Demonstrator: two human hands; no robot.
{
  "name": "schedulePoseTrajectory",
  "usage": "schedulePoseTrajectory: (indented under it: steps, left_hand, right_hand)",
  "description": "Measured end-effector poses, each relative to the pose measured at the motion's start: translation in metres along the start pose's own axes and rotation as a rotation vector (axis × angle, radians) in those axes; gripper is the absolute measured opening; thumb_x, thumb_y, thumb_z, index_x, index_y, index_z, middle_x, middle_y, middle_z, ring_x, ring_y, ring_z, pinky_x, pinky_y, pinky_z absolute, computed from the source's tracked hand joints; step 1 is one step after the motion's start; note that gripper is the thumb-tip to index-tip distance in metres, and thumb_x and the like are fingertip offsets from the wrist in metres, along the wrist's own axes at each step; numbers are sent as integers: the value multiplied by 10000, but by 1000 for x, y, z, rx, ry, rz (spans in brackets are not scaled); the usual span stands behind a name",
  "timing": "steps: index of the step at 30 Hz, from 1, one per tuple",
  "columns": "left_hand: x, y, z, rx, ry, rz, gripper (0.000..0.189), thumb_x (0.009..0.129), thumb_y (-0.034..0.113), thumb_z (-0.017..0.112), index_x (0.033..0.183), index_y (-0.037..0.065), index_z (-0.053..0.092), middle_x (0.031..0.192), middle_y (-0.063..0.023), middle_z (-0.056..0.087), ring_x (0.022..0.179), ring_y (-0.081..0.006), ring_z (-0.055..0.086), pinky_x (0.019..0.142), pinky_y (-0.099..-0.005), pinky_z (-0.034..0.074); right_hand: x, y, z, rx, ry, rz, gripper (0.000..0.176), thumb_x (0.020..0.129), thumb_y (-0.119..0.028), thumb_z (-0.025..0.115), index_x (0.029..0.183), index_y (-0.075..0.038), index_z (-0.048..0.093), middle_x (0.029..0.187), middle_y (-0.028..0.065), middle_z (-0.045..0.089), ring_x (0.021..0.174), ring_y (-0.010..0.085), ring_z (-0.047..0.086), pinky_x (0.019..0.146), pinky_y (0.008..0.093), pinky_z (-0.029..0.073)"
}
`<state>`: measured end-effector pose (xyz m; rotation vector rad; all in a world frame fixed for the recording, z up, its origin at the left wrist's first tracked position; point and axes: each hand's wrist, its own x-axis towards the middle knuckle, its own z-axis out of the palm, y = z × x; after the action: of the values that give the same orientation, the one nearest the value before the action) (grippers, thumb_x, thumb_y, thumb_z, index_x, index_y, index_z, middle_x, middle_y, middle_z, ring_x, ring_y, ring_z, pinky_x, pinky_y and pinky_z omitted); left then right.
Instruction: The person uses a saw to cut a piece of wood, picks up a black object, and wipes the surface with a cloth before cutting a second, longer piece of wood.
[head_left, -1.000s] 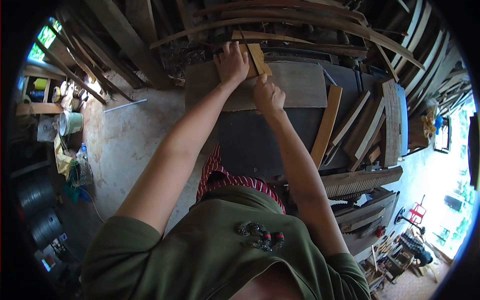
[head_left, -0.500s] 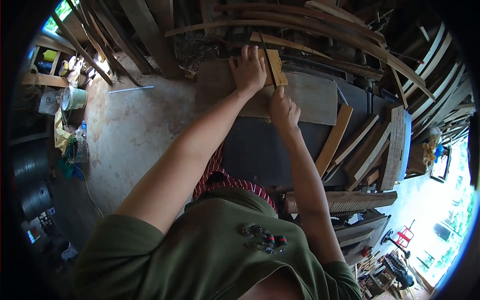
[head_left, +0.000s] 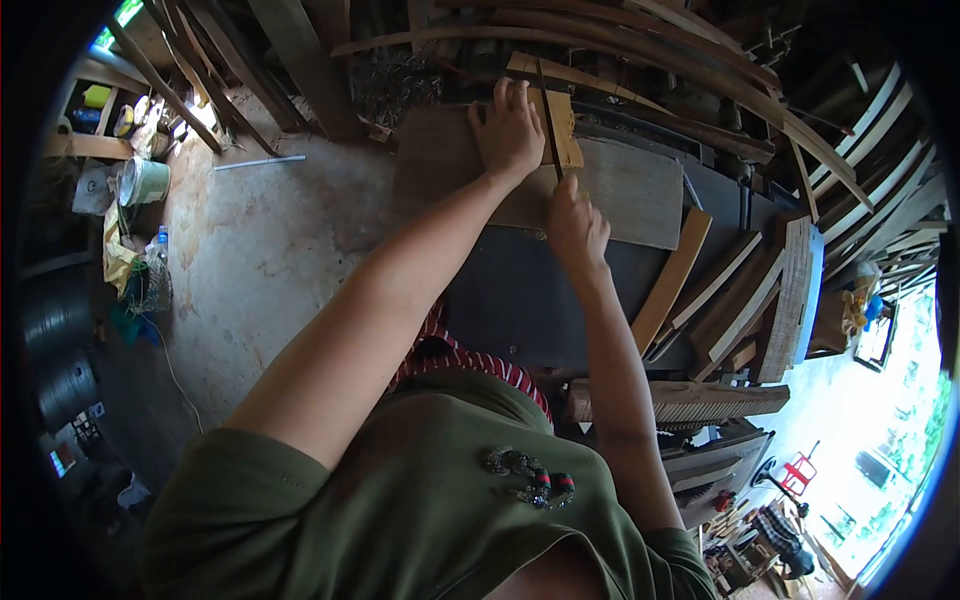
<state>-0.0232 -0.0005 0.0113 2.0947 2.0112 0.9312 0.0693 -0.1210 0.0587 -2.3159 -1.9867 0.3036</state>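
A yellowish wooden block [head_left: 567, 128] lies on a wide flat board [head_left: 632, 188] on top of the dark bench. My left hand [head_left: 511, 135] rests on the block's left side, fingers bent over it and holding it down. In the closed fingers of my right hand [head_left: 579, 222] is the near end of a long, narrow, dark file-like tool [head_left: 550, 120]. Its shaft runs away from me across the block, close beside my left fingers. My right palm hides the tool's handle.
Curved wooden strips [head_left: 640, 60] are stacked behind the bench. To the right, several cut wooden pieces [head_left: 672, 275] lie on the dark bench surface [head_left: 515, 300]. A bucket [head_left: 145, 181] stands far left on the concrete floor. Another person [head_left: 785, 535] is in the background, lower right.
The tool has slid slightly toward me over the block with my right hand, and its angle is a little steeper. My left hand stays on the block. The view has shifted slightly.
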Motion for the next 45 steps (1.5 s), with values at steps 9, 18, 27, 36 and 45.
schedulePoseTrajectory:
  steps: [9, 18, 27, 36, 45]
  left_hand:
    - [1, -1, 0, -5, 12, -5, 376, 983, 240, 440, 1347, 144, 459, 1403, -86, 417, 1240, -241, 517, 1066, -557, 280]
    - [-1, 0, -1, -24, 27, 7, 381, 964, 232, 466, 1332, 133, 472, 1374, -97, 446, 1241, -254, 507, 1057, -537, 293]
    - [1, 0, 1, -23, 34, 20, 379, 961, 233, 465, 1326, 129, 480, 1376, -102, 448, 1230, -262, 513, 1049, -532, 301]
    - [0, 0, -3, -23, 28, 0, 378, 958, 234, 462, 1321, 128, 478, 1368, -101, 453, 1231, -261, 513, 1047, -535, 308]
    - [0, 0, -2, -21, 33, 21, 388, 940, 235, 485, 1312, 126, 483, 1352, -98, 466, 1244, -252, 493, 1040, -523, 316]
  right_hand:
    - [-44, 3, -10, -5, -155, 93, 192, 927, -156, 454, 1073, -38, 493, 746, 186, 690, 742, 369, 706, 633, 490, 552]
    - [15, -3, 7, 23, 62, -20, 241, 921, -150, 459, 1126, -28, 495, 756, 196, 690, 728, 377, 701, 626, 501, 545]
    - [-3, 3, 2, -5, -18, 8, 228, 924, -144, 463, 1120, -31, 493, 775, 185, 699, 736, 372, 705, 630, 470, 554]
    - [-40, 2, -17, -9, -142, 69, 140, 915, -122, 456, 1019, -41, 504, 769, 188, 697, 730, 369, 705, 644, 469, 562]
    - [21, -4, 6, 25, 66, -13, 179, 916, -137, 466, 1058, -35, 505, 746, 199, 689, 695, 371, 700, 594, 476, 552]
